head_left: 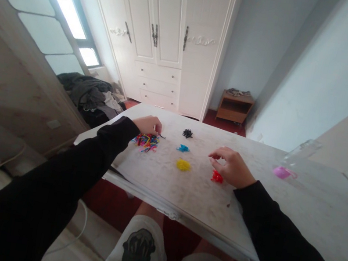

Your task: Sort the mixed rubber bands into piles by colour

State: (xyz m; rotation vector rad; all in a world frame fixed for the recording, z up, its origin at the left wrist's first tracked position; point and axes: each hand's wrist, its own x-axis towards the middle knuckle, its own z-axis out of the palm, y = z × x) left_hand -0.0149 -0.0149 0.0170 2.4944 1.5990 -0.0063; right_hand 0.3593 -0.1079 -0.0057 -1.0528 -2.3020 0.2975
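My left hand (pixel 150 124) is at the far edge of a mixed pile of multicoloured small rubber bands (pixel 147 142). Its thumb and finger are pinched on a thin black rubber band (pixel 162 136). Over to the right, my right hand (pixel 228 165) hovers by a red pile of bands (pixel 217 177), partly covering it. Its fingertips are bent towards the thumb in a pinch; anything between them is too small to make out. Between the hands lie a black pile (pixel 187 133), a blue pile (pixel 183 148) and a yellow pile (pixel 183 165).
The piles are on a white table (pixel 158 181). Towards its right side are a clear container (pixel 303 152), lying tilted, and a pink object (pixel 283 172). Beyond the table stand a white wardrobe (pixel 159 74), a small wooden cabinet (pixel 235 107) and heaped clothes (pixel 89 94).
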